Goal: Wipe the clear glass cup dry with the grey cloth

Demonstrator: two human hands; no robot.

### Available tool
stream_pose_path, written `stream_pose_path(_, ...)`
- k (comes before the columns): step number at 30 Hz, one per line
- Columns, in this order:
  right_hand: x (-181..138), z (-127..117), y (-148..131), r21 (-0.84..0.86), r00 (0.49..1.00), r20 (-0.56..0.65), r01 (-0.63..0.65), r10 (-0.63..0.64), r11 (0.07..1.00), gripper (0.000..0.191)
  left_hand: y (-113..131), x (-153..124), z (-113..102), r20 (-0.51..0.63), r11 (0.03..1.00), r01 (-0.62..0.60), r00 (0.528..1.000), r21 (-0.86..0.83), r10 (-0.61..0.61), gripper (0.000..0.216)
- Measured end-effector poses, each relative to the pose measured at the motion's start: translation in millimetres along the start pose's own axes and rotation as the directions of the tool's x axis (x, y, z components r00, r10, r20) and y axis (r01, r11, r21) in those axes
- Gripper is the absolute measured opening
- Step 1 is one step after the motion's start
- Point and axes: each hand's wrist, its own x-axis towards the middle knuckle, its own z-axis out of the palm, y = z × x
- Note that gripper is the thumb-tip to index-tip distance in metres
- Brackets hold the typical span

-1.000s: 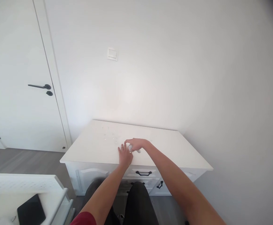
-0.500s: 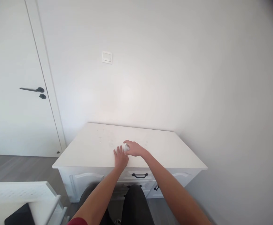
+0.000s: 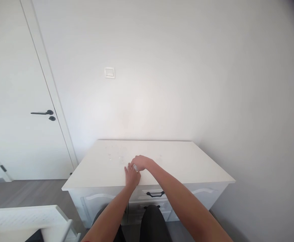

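Observation:
My left hand (image 3: 132, 175) lies on the white top of a low cabinet (image 3: 172, 168) near its front edge, with its visible fingers spread. My right hand (image 3: 140, 163) is closed on a small white thing (image 3: 136, 167), perhaps crumpled tissue; most of it is hidden in the fingers. Both hands meet here, the right fingers overlapping the left hand's fingers. Just beyond them, small pale spots (image 3: 121, 158) and specks mark the cabinet top; I cannot tell whether they are wet.
A white door (image 3: 18, 134) with a black handle (image 3: 41, 113) stands at the left. Behind the cabinet rises a pale wall bearing a light switch (image 3: 109, 72). Black drawer handles (image 3: 155, 194) are on the cabinet front. White furniture (image 3: 23, 215) with a dark object fills the lower left.
My right hand has tipped over and come closer onto the left hand's fingers, hiding more of the white thing. The left hand stays on the cabinet top. My view has shifted slightly.

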Motion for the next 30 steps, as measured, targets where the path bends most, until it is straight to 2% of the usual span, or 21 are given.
stream_pose_path(4,-13,10,-2,-0.049,0.961,-0.253,-0.125,0.109,0.991,0.032,0,2,2,0.002,1.000,0.012,1.000,0.013,-0.012,0.061)
stream_pose_path(7,-25,15,-2,0.077,0.922,-0.335,-0.177,0.193,0.981,0.036,0,2,1,-0.002,1.000,0.022,1.000,0.014,-0.022,0.061)
stream_pose_path(10,-32,28,-10,0.183,0.932,-0.312,-0.133,0.186,0.974,0.043,-1,-1,0,0.015,1.000,-0.025,1.000,0.011,0.025,0.059)
stream_pose_path(12,-33,37,-16,0.153,0.945,-0.282,-0.123,0.163,0.980,0.047,-3,-2,1,0.011,0.997,-0.072,0.997,0.009,0.072,0.059)
stream_pose_path(14,-30,41,-18,0.124,0.959,-0.240,-0.126,0.153,0.984,0.058,-4,-3,2,0.006,0.996,-0.093,0.996,0.015,0.093,0.059)
stream_pose_path(16,-23,37,-13,0.144,0.978,-0.167,-0.104,0.128,0.984,0.068,-4,-2,5,0.010,0.996,-0.080,0.997,0.032,0.080,0.060)
stream_pose_path(19,-11,21,-1,0.206,0.996,-0.038,-0.073,0.082,0.976,0.069,-4,0,11,-0.001,0.998,-0.047,0.999,0.045,0.048,0.059)
stream_pose_path(21,-4,12,3,0.213,0.997,-0.001,-0.075,0.077,0.974,0.070,-4,1,14,-0.023,0.999,-0.034,0.999,0.032,0.035,0.059)
stream_pose_path(26,0,16,-11,0.073,0.992,-0.072,-0.098,0.103,0.992,0.057,-4,1,14,-0.030,0.999,-0.050,0.998,0.007,0.050,0.066)
stream_pose_path(30,-13,29,-22,-0.057,0.968,-0.218,-0.140,0.125,0.988,0.044,-3,0,10,-0.058,0.998,-0.054,0.997,-0.013,0.053,0.064)
